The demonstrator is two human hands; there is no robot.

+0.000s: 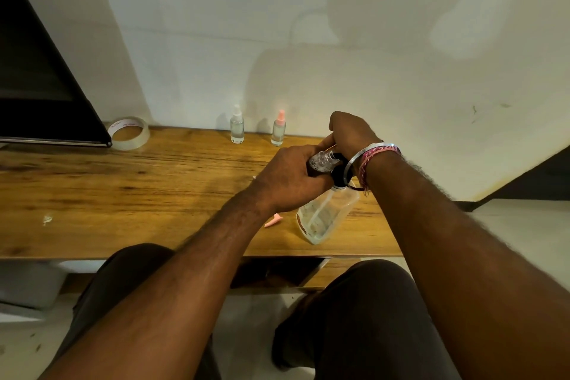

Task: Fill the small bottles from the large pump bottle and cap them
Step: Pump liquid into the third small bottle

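Item 1, far left: dark panel (37,71) leaning against the wall, its lower edge on my counter (123,188).

Item 2: roll of clear tape (129,133), lying flat just beside the panel's corner.

Item 3: small bottle with white spray cap (237,128), upright at the back of the counter near the wall, capped, clear liquid inside.

Item 4: small bottle with pink spray cap (278,129), upright just right of item 3, apart from it, capped. Both look finished.

Item 5: my left hand (290,177), fingers curled round a third small bottle (320,162), held tilted above the counter with foam showing inside it.

Item 6: loose pink cap (273,220), lying on the counter below my left wrist, near the pump bottle's base.

Item 7: large pump bottle (327,216), clear, almost empty, standing toward the front edge of the counter, its black pump head (339,174) against the small bottle.

Item 8: my right hand (348,133), curled over the top of the pump; whether it presses or only holds, I cannot tell. Bracelets (376,153) on that wrist.

Step in hand, by my judgement: filling the third small bottle at the nozzle. Next move calls for keeping the small mouth lined up under the spout, then setting it upright and screwing on the pink cap.
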